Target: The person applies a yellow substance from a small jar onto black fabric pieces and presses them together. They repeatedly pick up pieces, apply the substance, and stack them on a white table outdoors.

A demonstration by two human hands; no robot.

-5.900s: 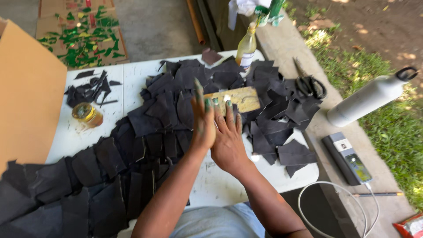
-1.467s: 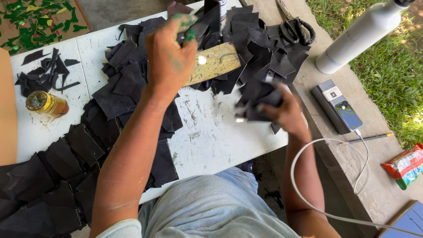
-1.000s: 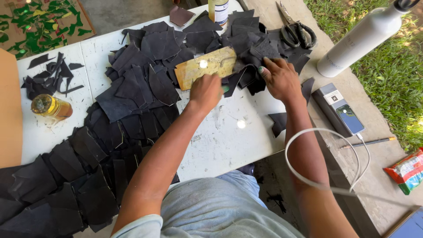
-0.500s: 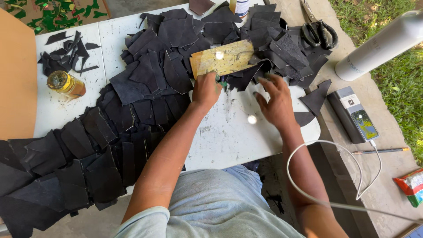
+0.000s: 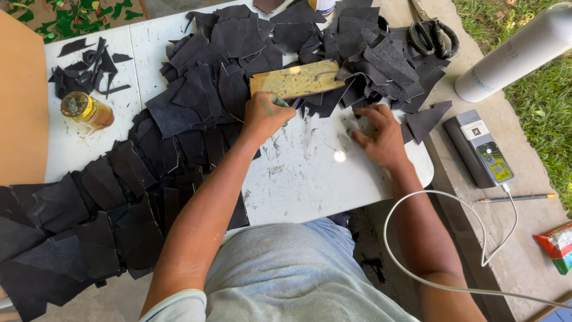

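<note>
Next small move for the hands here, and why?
Probably the right hand picks up a black piece from the heap beside it and brings it toward the left hand. The right lies flat and empty on the white table; the left grips something small by the yellowish board.

Bright dappled daylight from above; small glare spot on the white bench (image 5: 340, 156); soft shadows; sharp focus; slight edge distortion.

Yellowish board and black cut pieces on the counter

The flat, glue-stained rectangular board (image 5: 296, 79) is laid slightly tilted among dark irregular pieces (image 5: 381, 59), which are heaped beside and behind the board.
</note>
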